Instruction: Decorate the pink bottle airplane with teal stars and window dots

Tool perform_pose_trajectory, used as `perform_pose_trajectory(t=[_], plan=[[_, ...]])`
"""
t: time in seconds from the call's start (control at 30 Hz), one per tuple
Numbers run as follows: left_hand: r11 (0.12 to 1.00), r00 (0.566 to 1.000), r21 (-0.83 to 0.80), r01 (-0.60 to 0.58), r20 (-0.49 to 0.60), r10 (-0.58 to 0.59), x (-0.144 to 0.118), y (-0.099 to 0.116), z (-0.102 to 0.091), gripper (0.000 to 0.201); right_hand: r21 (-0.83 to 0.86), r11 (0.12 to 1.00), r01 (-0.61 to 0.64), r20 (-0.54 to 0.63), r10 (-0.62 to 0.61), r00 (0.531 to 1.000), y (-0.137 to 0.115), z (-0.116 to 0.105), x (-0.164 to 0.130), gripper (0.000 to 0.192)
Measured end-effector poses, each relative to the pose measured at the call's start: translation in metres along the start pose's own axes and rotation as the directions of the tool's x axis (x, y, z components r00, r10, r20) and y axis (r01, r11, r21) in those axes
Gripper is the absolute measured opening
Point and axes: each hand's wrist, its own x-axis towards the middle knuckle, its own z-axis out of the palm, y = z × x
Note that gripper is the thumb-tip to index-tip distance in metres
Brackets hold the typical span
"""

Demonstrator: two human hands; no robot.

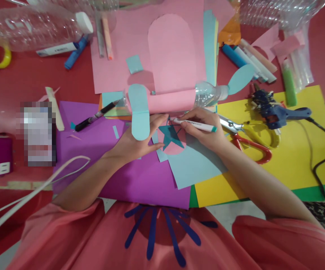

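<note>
My right hand [207,131] grips a white marker [200,126] with a green end, its tip at a teal star [171,138]. The star is on a round pink piece of paper [176,150]. My left hand [130,144] lies with thumb and fingers spread at the left edge of that pink piece. Just beyond both hands, a clear plastic bottle [206,93] lies on its side, wrapped in pink paper [172,101]. A light blue rounded strip [140,125] hangs from its left end over my left hand, and a light blue leaf shape [241,78] is at the cap.
Red-handled scissors [254,150], yellow-handled scissors [272,138] and a corded blue glue gun [282,114] lie right, on yellow paper [297,157]. Purple paper [151,183] and a black pen [96,117] are left. Behind are large clear bottles [33,26] and several markers [76,52].
</note>
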Motion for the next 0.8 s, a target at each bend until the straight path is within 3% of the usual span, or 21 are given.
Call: perform_pose_trajectory(t=[0.43,0.67,0.8], plan=[[1.000,1.000,-0.018,0.001,-0.023,-0.002,-0.0011,-0.0002,0.0012,0.085,0.056,0.998,-0.020,0.105,0.014,0.994,0.0025,-0.0009,-0.0016,0.008],[0.999,1.000,-0.036,0.028,-0.009,-0.028,-0.0020,-0.0002,0.0017,0.094,0.079,0.997,-0.016,-0.041,0.019,0.999,0.0024,-0.0010,0.0004,0.006],[0.999,0.999,-0.037,0.028,-0.015,-0.029,-0.0019,0.0007,0.0012,0.093,0.062,0.997,-0.037,-0.061,0.041,0.997,0.0011,0.0000,0.0004,0.003]])
